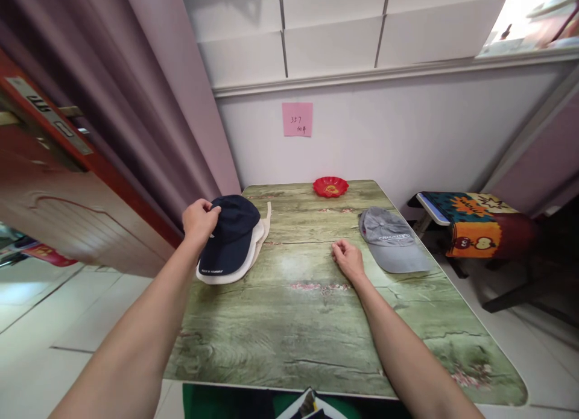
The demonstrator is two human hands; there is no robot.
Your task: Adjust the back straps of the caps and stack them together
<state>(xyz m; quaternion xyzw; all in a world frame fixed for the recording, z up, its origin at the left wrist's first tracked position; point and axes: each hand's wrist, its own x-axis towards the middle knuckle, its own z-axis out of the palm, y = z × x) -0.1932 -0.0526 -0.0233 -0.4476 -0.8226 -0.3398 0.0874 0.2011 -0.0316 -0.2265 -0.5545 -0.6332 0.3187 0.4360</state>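
I see the navy cap [235, 232] left of centre in the frame, lying on a white cap [221, 280] and a cream cap [261, 245] whose edges show beneath it. My left hand [199, 222] pinches its crown between thumb and fingers. I'd judge it light, soft and hard to damage, with a crown that would crumple and a stiffer brim; a fold of crown or the brim edge should give a sure hold. My right hand [350, 259] is loosely curled near the middle of the table [289, 334], with nothing visible in it. Just right of it sits a grey cap [393, 238], brim toward the lower right. At the table's far edge, upper centre, I have a red dish [330, 187] with a yellowish patch inside; I can't tell whether that is print or contents. Above it, a pink note [297, 119] is on the wall.
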